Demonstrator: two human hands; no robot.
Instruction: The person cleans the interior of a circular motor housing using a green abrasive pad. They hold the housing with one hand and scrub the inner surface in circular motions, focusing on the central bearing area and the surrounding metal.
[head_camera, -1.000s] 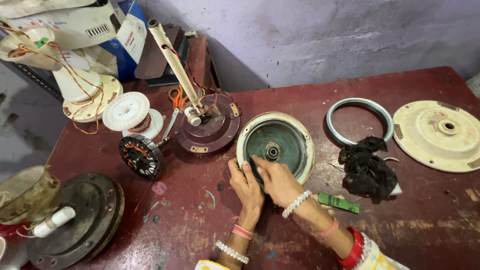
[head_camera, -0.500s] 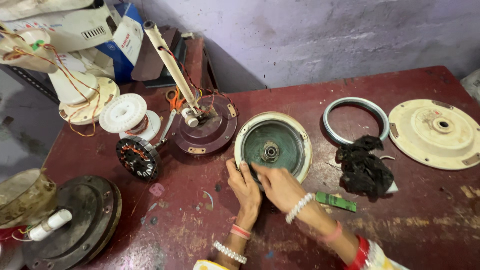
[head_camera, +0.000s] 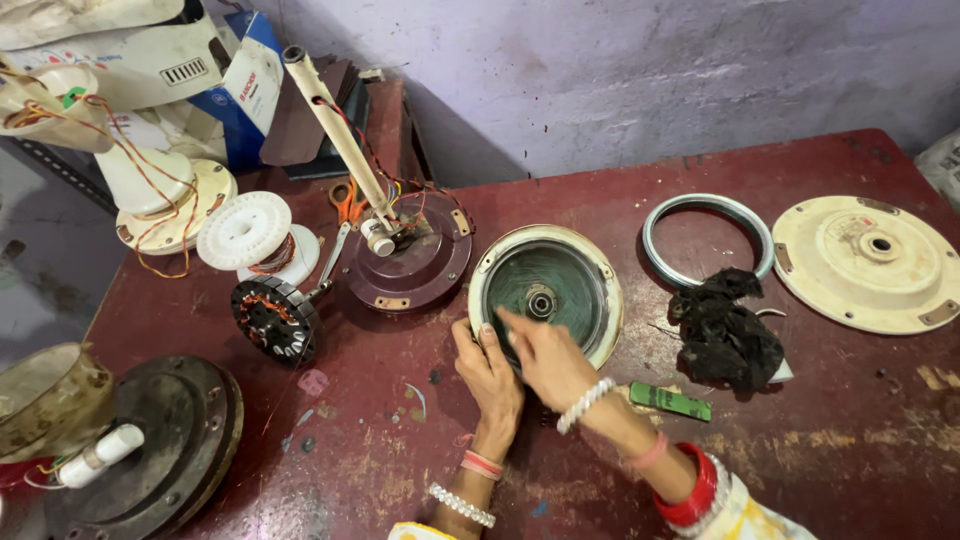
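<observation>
Both hands sit close together at the near rim of the round fan motor housing on the dark red table. The left hand grips its lower-left edge; the right hand reaches fingers into the green bowl. A black rag lies just right.

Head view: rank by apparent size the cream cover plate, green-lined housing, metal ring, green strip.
1. Cream cover plate, far right.
2. Green-lined housing, under both hands; close to the plate, and it sits nearer the camera, so these two are unsure.
3. Metal ring.
4. Green strip, clearly smallest.
</observation>
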